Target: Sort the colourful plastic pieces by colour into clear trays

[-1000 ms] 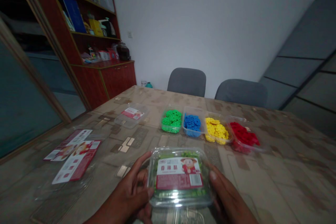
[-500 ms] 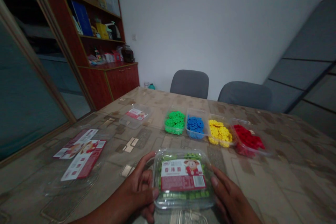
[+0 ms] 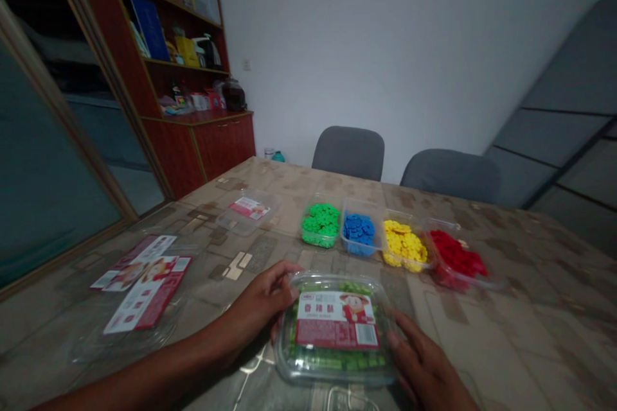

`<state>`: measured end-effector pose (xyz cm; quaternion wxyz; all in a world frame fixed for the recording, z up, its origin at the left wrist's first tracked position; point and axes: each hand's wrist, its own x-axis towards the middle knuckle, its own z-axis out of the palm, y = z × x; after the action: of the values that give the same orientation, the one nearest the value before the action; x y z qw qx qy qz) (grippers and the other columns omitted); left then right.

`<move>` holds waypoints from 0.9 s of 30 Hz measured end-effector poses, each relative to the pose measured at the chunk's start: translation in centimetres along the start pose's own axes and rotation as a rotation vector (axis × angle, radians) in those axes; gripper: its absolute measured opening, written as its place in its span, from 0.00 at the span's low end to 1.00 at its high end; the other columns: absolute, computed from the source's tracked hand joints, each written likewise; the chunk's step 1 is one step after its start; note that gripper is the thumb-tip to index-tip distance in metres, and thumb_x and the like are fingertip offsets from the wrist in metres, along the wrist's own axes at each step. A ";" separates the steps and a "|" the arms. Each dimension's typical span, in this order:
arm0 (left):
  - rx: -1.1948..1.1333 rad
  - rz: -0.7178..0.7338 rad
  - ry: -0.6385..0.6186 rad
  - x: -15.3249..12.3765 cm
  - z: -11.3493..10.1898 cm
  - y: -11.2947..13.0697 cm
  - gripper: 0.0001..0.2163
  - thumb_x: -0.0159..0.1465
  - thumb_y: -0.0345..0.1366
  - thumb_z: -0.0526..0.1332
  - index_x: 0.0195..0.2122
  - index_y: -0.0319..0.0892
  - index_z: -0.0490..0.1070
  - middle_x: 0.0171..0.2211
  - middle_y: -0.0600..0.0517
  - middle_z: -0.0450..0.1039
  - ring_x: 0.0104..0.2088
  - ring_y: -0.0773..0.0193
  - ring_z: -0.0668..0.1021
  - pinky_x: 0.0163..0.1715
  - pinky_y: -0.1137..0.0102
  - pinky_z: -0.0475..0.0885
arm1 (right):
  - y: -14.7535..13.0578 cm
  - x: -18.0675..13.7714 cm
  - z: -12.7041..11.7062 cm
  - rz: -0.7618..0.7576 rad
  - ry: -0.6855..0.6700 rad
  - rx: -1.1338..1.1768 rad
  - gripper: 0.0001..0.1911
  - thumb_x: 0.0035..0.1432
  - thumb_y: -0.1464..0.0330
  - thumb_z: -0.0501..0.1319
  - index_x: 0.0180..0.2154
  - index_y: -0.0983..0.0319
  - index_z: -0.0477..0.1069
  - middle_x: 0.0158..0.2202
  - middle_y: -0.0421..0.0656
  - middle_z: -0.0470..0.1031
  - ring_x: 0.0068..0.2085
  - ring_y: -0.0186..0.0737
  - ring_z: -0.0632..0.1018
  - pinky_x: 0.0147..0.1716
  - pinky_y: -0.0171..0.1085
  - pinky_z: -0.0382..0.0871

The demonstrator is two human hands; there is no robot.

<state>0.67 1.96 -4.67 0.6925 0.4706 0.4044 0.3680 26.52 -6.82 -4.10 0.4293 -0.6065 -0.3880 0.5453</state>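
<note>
A clear plastic box (image 3: pixel 332 359) with a lid and a red-and-white label lies in front of me. Green pieces show through its sides and around the label. My left hand (image 3: pixel 272 292) grips the box's far left corner, thumb at the lid's edge and fingers behind it. Along the right side, my right hand (image 3: pixel 419 353) holds the box with its fingers against the wall. Beyond the box stand clear tubs of green pieces (image 3: pixel 321 223), blue pieces (image 3: pixel 358 229), yellow pieces (image 3: pixel 403 244) and red pieces (image 3: pixel 457 253).
Clear lids with red-and-white labels (image 3: pixel 147 295) overlap at the left of the patterned table. Another labelled lid (image 3: pixel 248 209) lies farther back. Two grey chairs (image 3: pixel 348 153) stand behind the table, and a red-brown cabinet (image 3: pixel 224 148) is at the far left.
My left hand has moved up from the box's near left side to its far left corner. My right hand stays at the right side.
</note>
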 end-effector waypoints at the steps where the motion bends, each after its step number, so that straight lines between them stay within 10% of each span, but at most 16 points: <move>1: -0.006 0.019 0.006 0.1 0.1 -0.1 0.23 0.56 0.48 0.69 0.47 0.41 0.68 0.29 0.56 0.67 0.20 0.72 0.69 0.15 0.79 0.62 | 0.1 0.0 -0.2 0.006 0.033 -0.030 0.38 0.49 0.41 0.63 0.55 0.57 0.72 0.47 0.51 0.79 0.48 0.54 0.78 0.42 0.43 0.73; 6: 0.036 0.033 0.028 -0.5 0.9 0.0 0.20 0.56 0.44 0.69 0.46 0.41 0.68 0.32 0.52 0.71 0.26 0.67 0.74 0.22 0.76 0.66 | -1.3 0.2 -1.5 -0.038 0.065 -0.244 0.32 0.52 0.44 0.61 0.51 0.57 0.75 0.30 0.44 0.80 0.28 0.46 0.77 0.31 0.41 0.72; 12: 0.040 0.068 0.007 -1.5 2.6 0.2 0.16 0.55 0.41 0.69 0.39 0.40 0.68 0.31 0.53 0.71 0.32 0.63 0.75 0.30 0.73 0.67 | -4.5 1.8 -1.9 -0.162 0.047 -0.283 0.23 0.53 0.47 0.61 0.36 0.60 0.78 0.37 0.46 0.80 0.40 0.51 0.77 0.38 0.41 0.70; 18: -0.083 -0.009 -0.060 -2.2 2.6 -0.4 0.19 0.56 0.46 0.69 0.42 0.39 0.68 0.34 0.50 0.72 0.32 0.61 0.75 0.31 0.71 0.68 | -1.6 3.7 -0.5 -0.204 0.024 -0.206 0.27 0.51 0.42 0.60 0.22 0.59 0.62 0.20 0.35 0.63 0.24 0.37 0.66 0.25 0.34 0.61; 27: -0.160 -0.065 -0.062 -1.3 2.1 -1.1 0.20 0.55 0.46 0.70 0.41 0.39 0.69 0.31 0.52 0.72 0.24 0.69 0.73 0.21 0.77 0.64 | -0.1 4.8 -1.0 -0.098 -0.041 -0.111 0.29 0.51 0.40 0.60 0.25 0.59 0.63 0.21 0.36 0.67 0.24 0.37 0.69 0.24 0.34 0.61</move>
<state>2.15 -0.26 -4.92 0.7517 0.4115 0.3672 0.3617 28.05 -2.43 -5.58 0.4132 -0.5982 -0.4554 0.5138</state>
